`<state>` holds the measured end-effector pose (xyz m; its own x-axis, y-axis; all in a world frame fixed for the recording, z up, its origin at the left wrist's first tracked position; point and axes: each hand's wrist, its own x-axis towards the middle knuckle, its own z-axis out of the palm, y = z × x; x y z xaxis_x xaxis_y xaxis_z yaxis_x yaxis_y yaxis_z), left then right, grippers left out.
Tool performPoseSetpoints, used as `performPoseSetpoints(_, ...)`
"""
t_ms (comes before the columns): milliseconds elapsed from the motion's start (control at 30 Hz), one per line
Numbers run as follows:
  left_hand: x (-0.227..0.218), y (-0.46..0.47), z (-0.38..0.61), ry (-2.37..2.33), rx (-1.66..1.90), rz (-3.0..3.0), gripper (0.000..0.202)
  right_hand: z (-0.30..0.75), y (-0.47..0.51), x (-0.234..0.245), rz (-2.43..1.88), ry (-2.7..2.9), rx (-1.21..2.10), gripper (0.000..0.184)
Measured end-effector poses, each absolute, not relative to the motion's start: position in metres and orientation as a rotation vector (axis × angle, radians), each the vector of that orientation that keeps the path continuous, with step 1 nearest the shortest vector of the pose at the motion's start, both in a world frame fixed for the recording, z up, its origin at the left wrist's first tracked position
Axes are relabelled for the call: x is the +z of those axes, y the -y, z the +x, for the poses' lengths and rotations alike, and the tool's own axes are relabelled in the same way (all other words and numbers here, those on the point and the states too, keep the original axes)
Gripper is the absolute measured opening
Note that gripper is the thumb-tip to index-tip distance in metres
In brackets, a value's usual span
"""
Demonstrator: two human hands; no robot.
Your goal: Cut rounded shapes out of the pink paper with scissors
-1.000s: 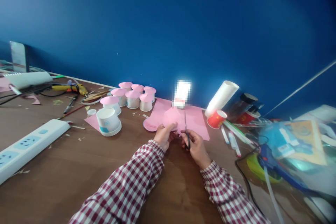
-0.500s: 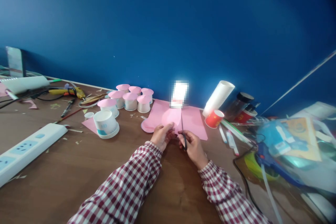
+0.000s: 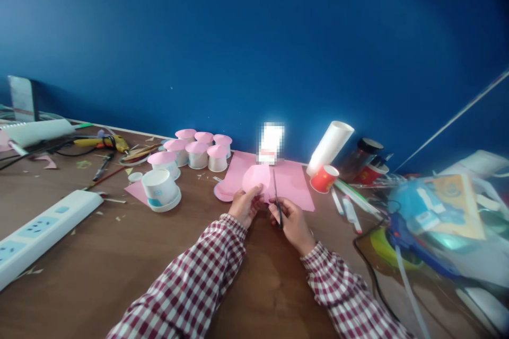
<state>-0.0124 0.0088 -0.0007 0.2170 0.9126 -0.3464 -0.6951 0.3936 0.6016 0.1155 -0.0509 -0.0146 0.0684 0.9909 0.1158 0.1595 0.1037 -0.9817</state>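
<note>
Power strip: white (image 3: 43,233), lying on the counter (image 3: 119,270), its near end cut off by the frame.
White paper cup: one cup (image 3: 161,190) on a round white base; whether its pale top is open I can't make out.
Pink-topped cups: seven white cups (image 3: 197,156) under shallow pink paper cones, so I can't see inside; the rear ones are partly covered by those in front.
My left hand: fingers (image 3: 256,190) of the left hand (image 3: 245,207) pinch the lower edge of a pink paper disc (image 3: 253,177), above the pink sheet (image 3: 296,185).
My right hand: the right hand (image 3: 293,222) grips scissors (image 3: 279,217), blades pointing away beside the disc; whether they touch it I can't tell.
Red paper cup: tilted (image 3: 324,180), contents unclear, touching or just beside a white roll (image 3: 332,145).
Dark jar: black-lidded (image 3: 361,160), contents indistinct; a second red cup (image 3: 370,175) beside it holds dark items.
Plastic bag: blurred (image 3: 491,259), packets showing, cut off rightward.
</note>
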Motion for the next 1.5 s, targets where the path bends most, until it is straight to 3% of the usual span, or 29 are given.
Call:
performPoseSetpoints(600, -0.0043, -0.0063, -0.0073, -0.751, 1.189, 0.4, 0.029, 0.1155, 0.0508, -0.0156, -1.317, 1.487, 0.913, 0.032)
performPoseSetpoints(1500, -0.0039, -0.0039, -0.0048, -0.765, 1.181, 0.429, 0.024, 0.1157, 0.0507, -0.0167, -1.29, 1.464, 0.903, 0.033)
